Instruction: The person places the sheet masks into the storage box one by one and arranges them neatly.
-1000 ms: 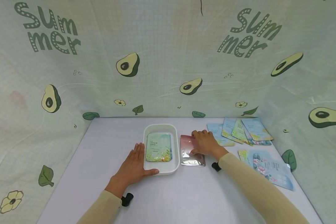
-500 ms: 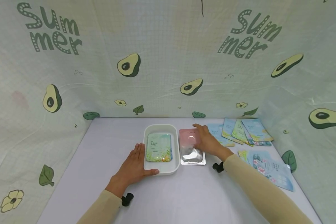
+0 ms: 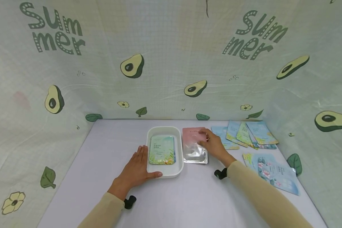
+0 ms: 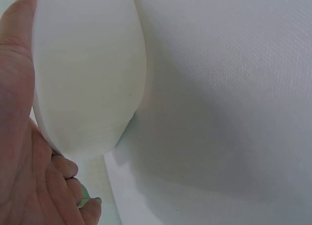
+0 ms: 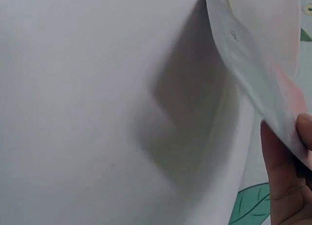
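A pink-and-silver face mask packet [image 3: 191, 142] is pinched along its right edge by my right hand [image 3: 215, 146]. In the right wrist view, thumb and finger grip the packet [image 5: 258, 74], which tilts above the table and casts a shadow. To its left sits a white tray [image 3: 164, 174] with a green floral mask packet [image 3: 161, 150] lying in it, a blue edge showing underneath. My left hand [image 3: 134, 169] rests against the tray's left side, fingers straight, thumb along the near rim. The left wrist view shows the thumb beside the tray's wall [image 4: 92, 74].
Several blue and green packets [image 3: 260, 131] lie fanned at the back right. Nearer me on the right are more overlapping floral packets [image 3: 279, 172]. A printed cloth backdrop [image 3: 165, 63] rises behind the white table [image 3: 176, 202] and along both sides.
The pink packet has shifted away from me and its upper side now shows more. My right hand moved from lying over it to pinching its right edge. The left hand stays put.
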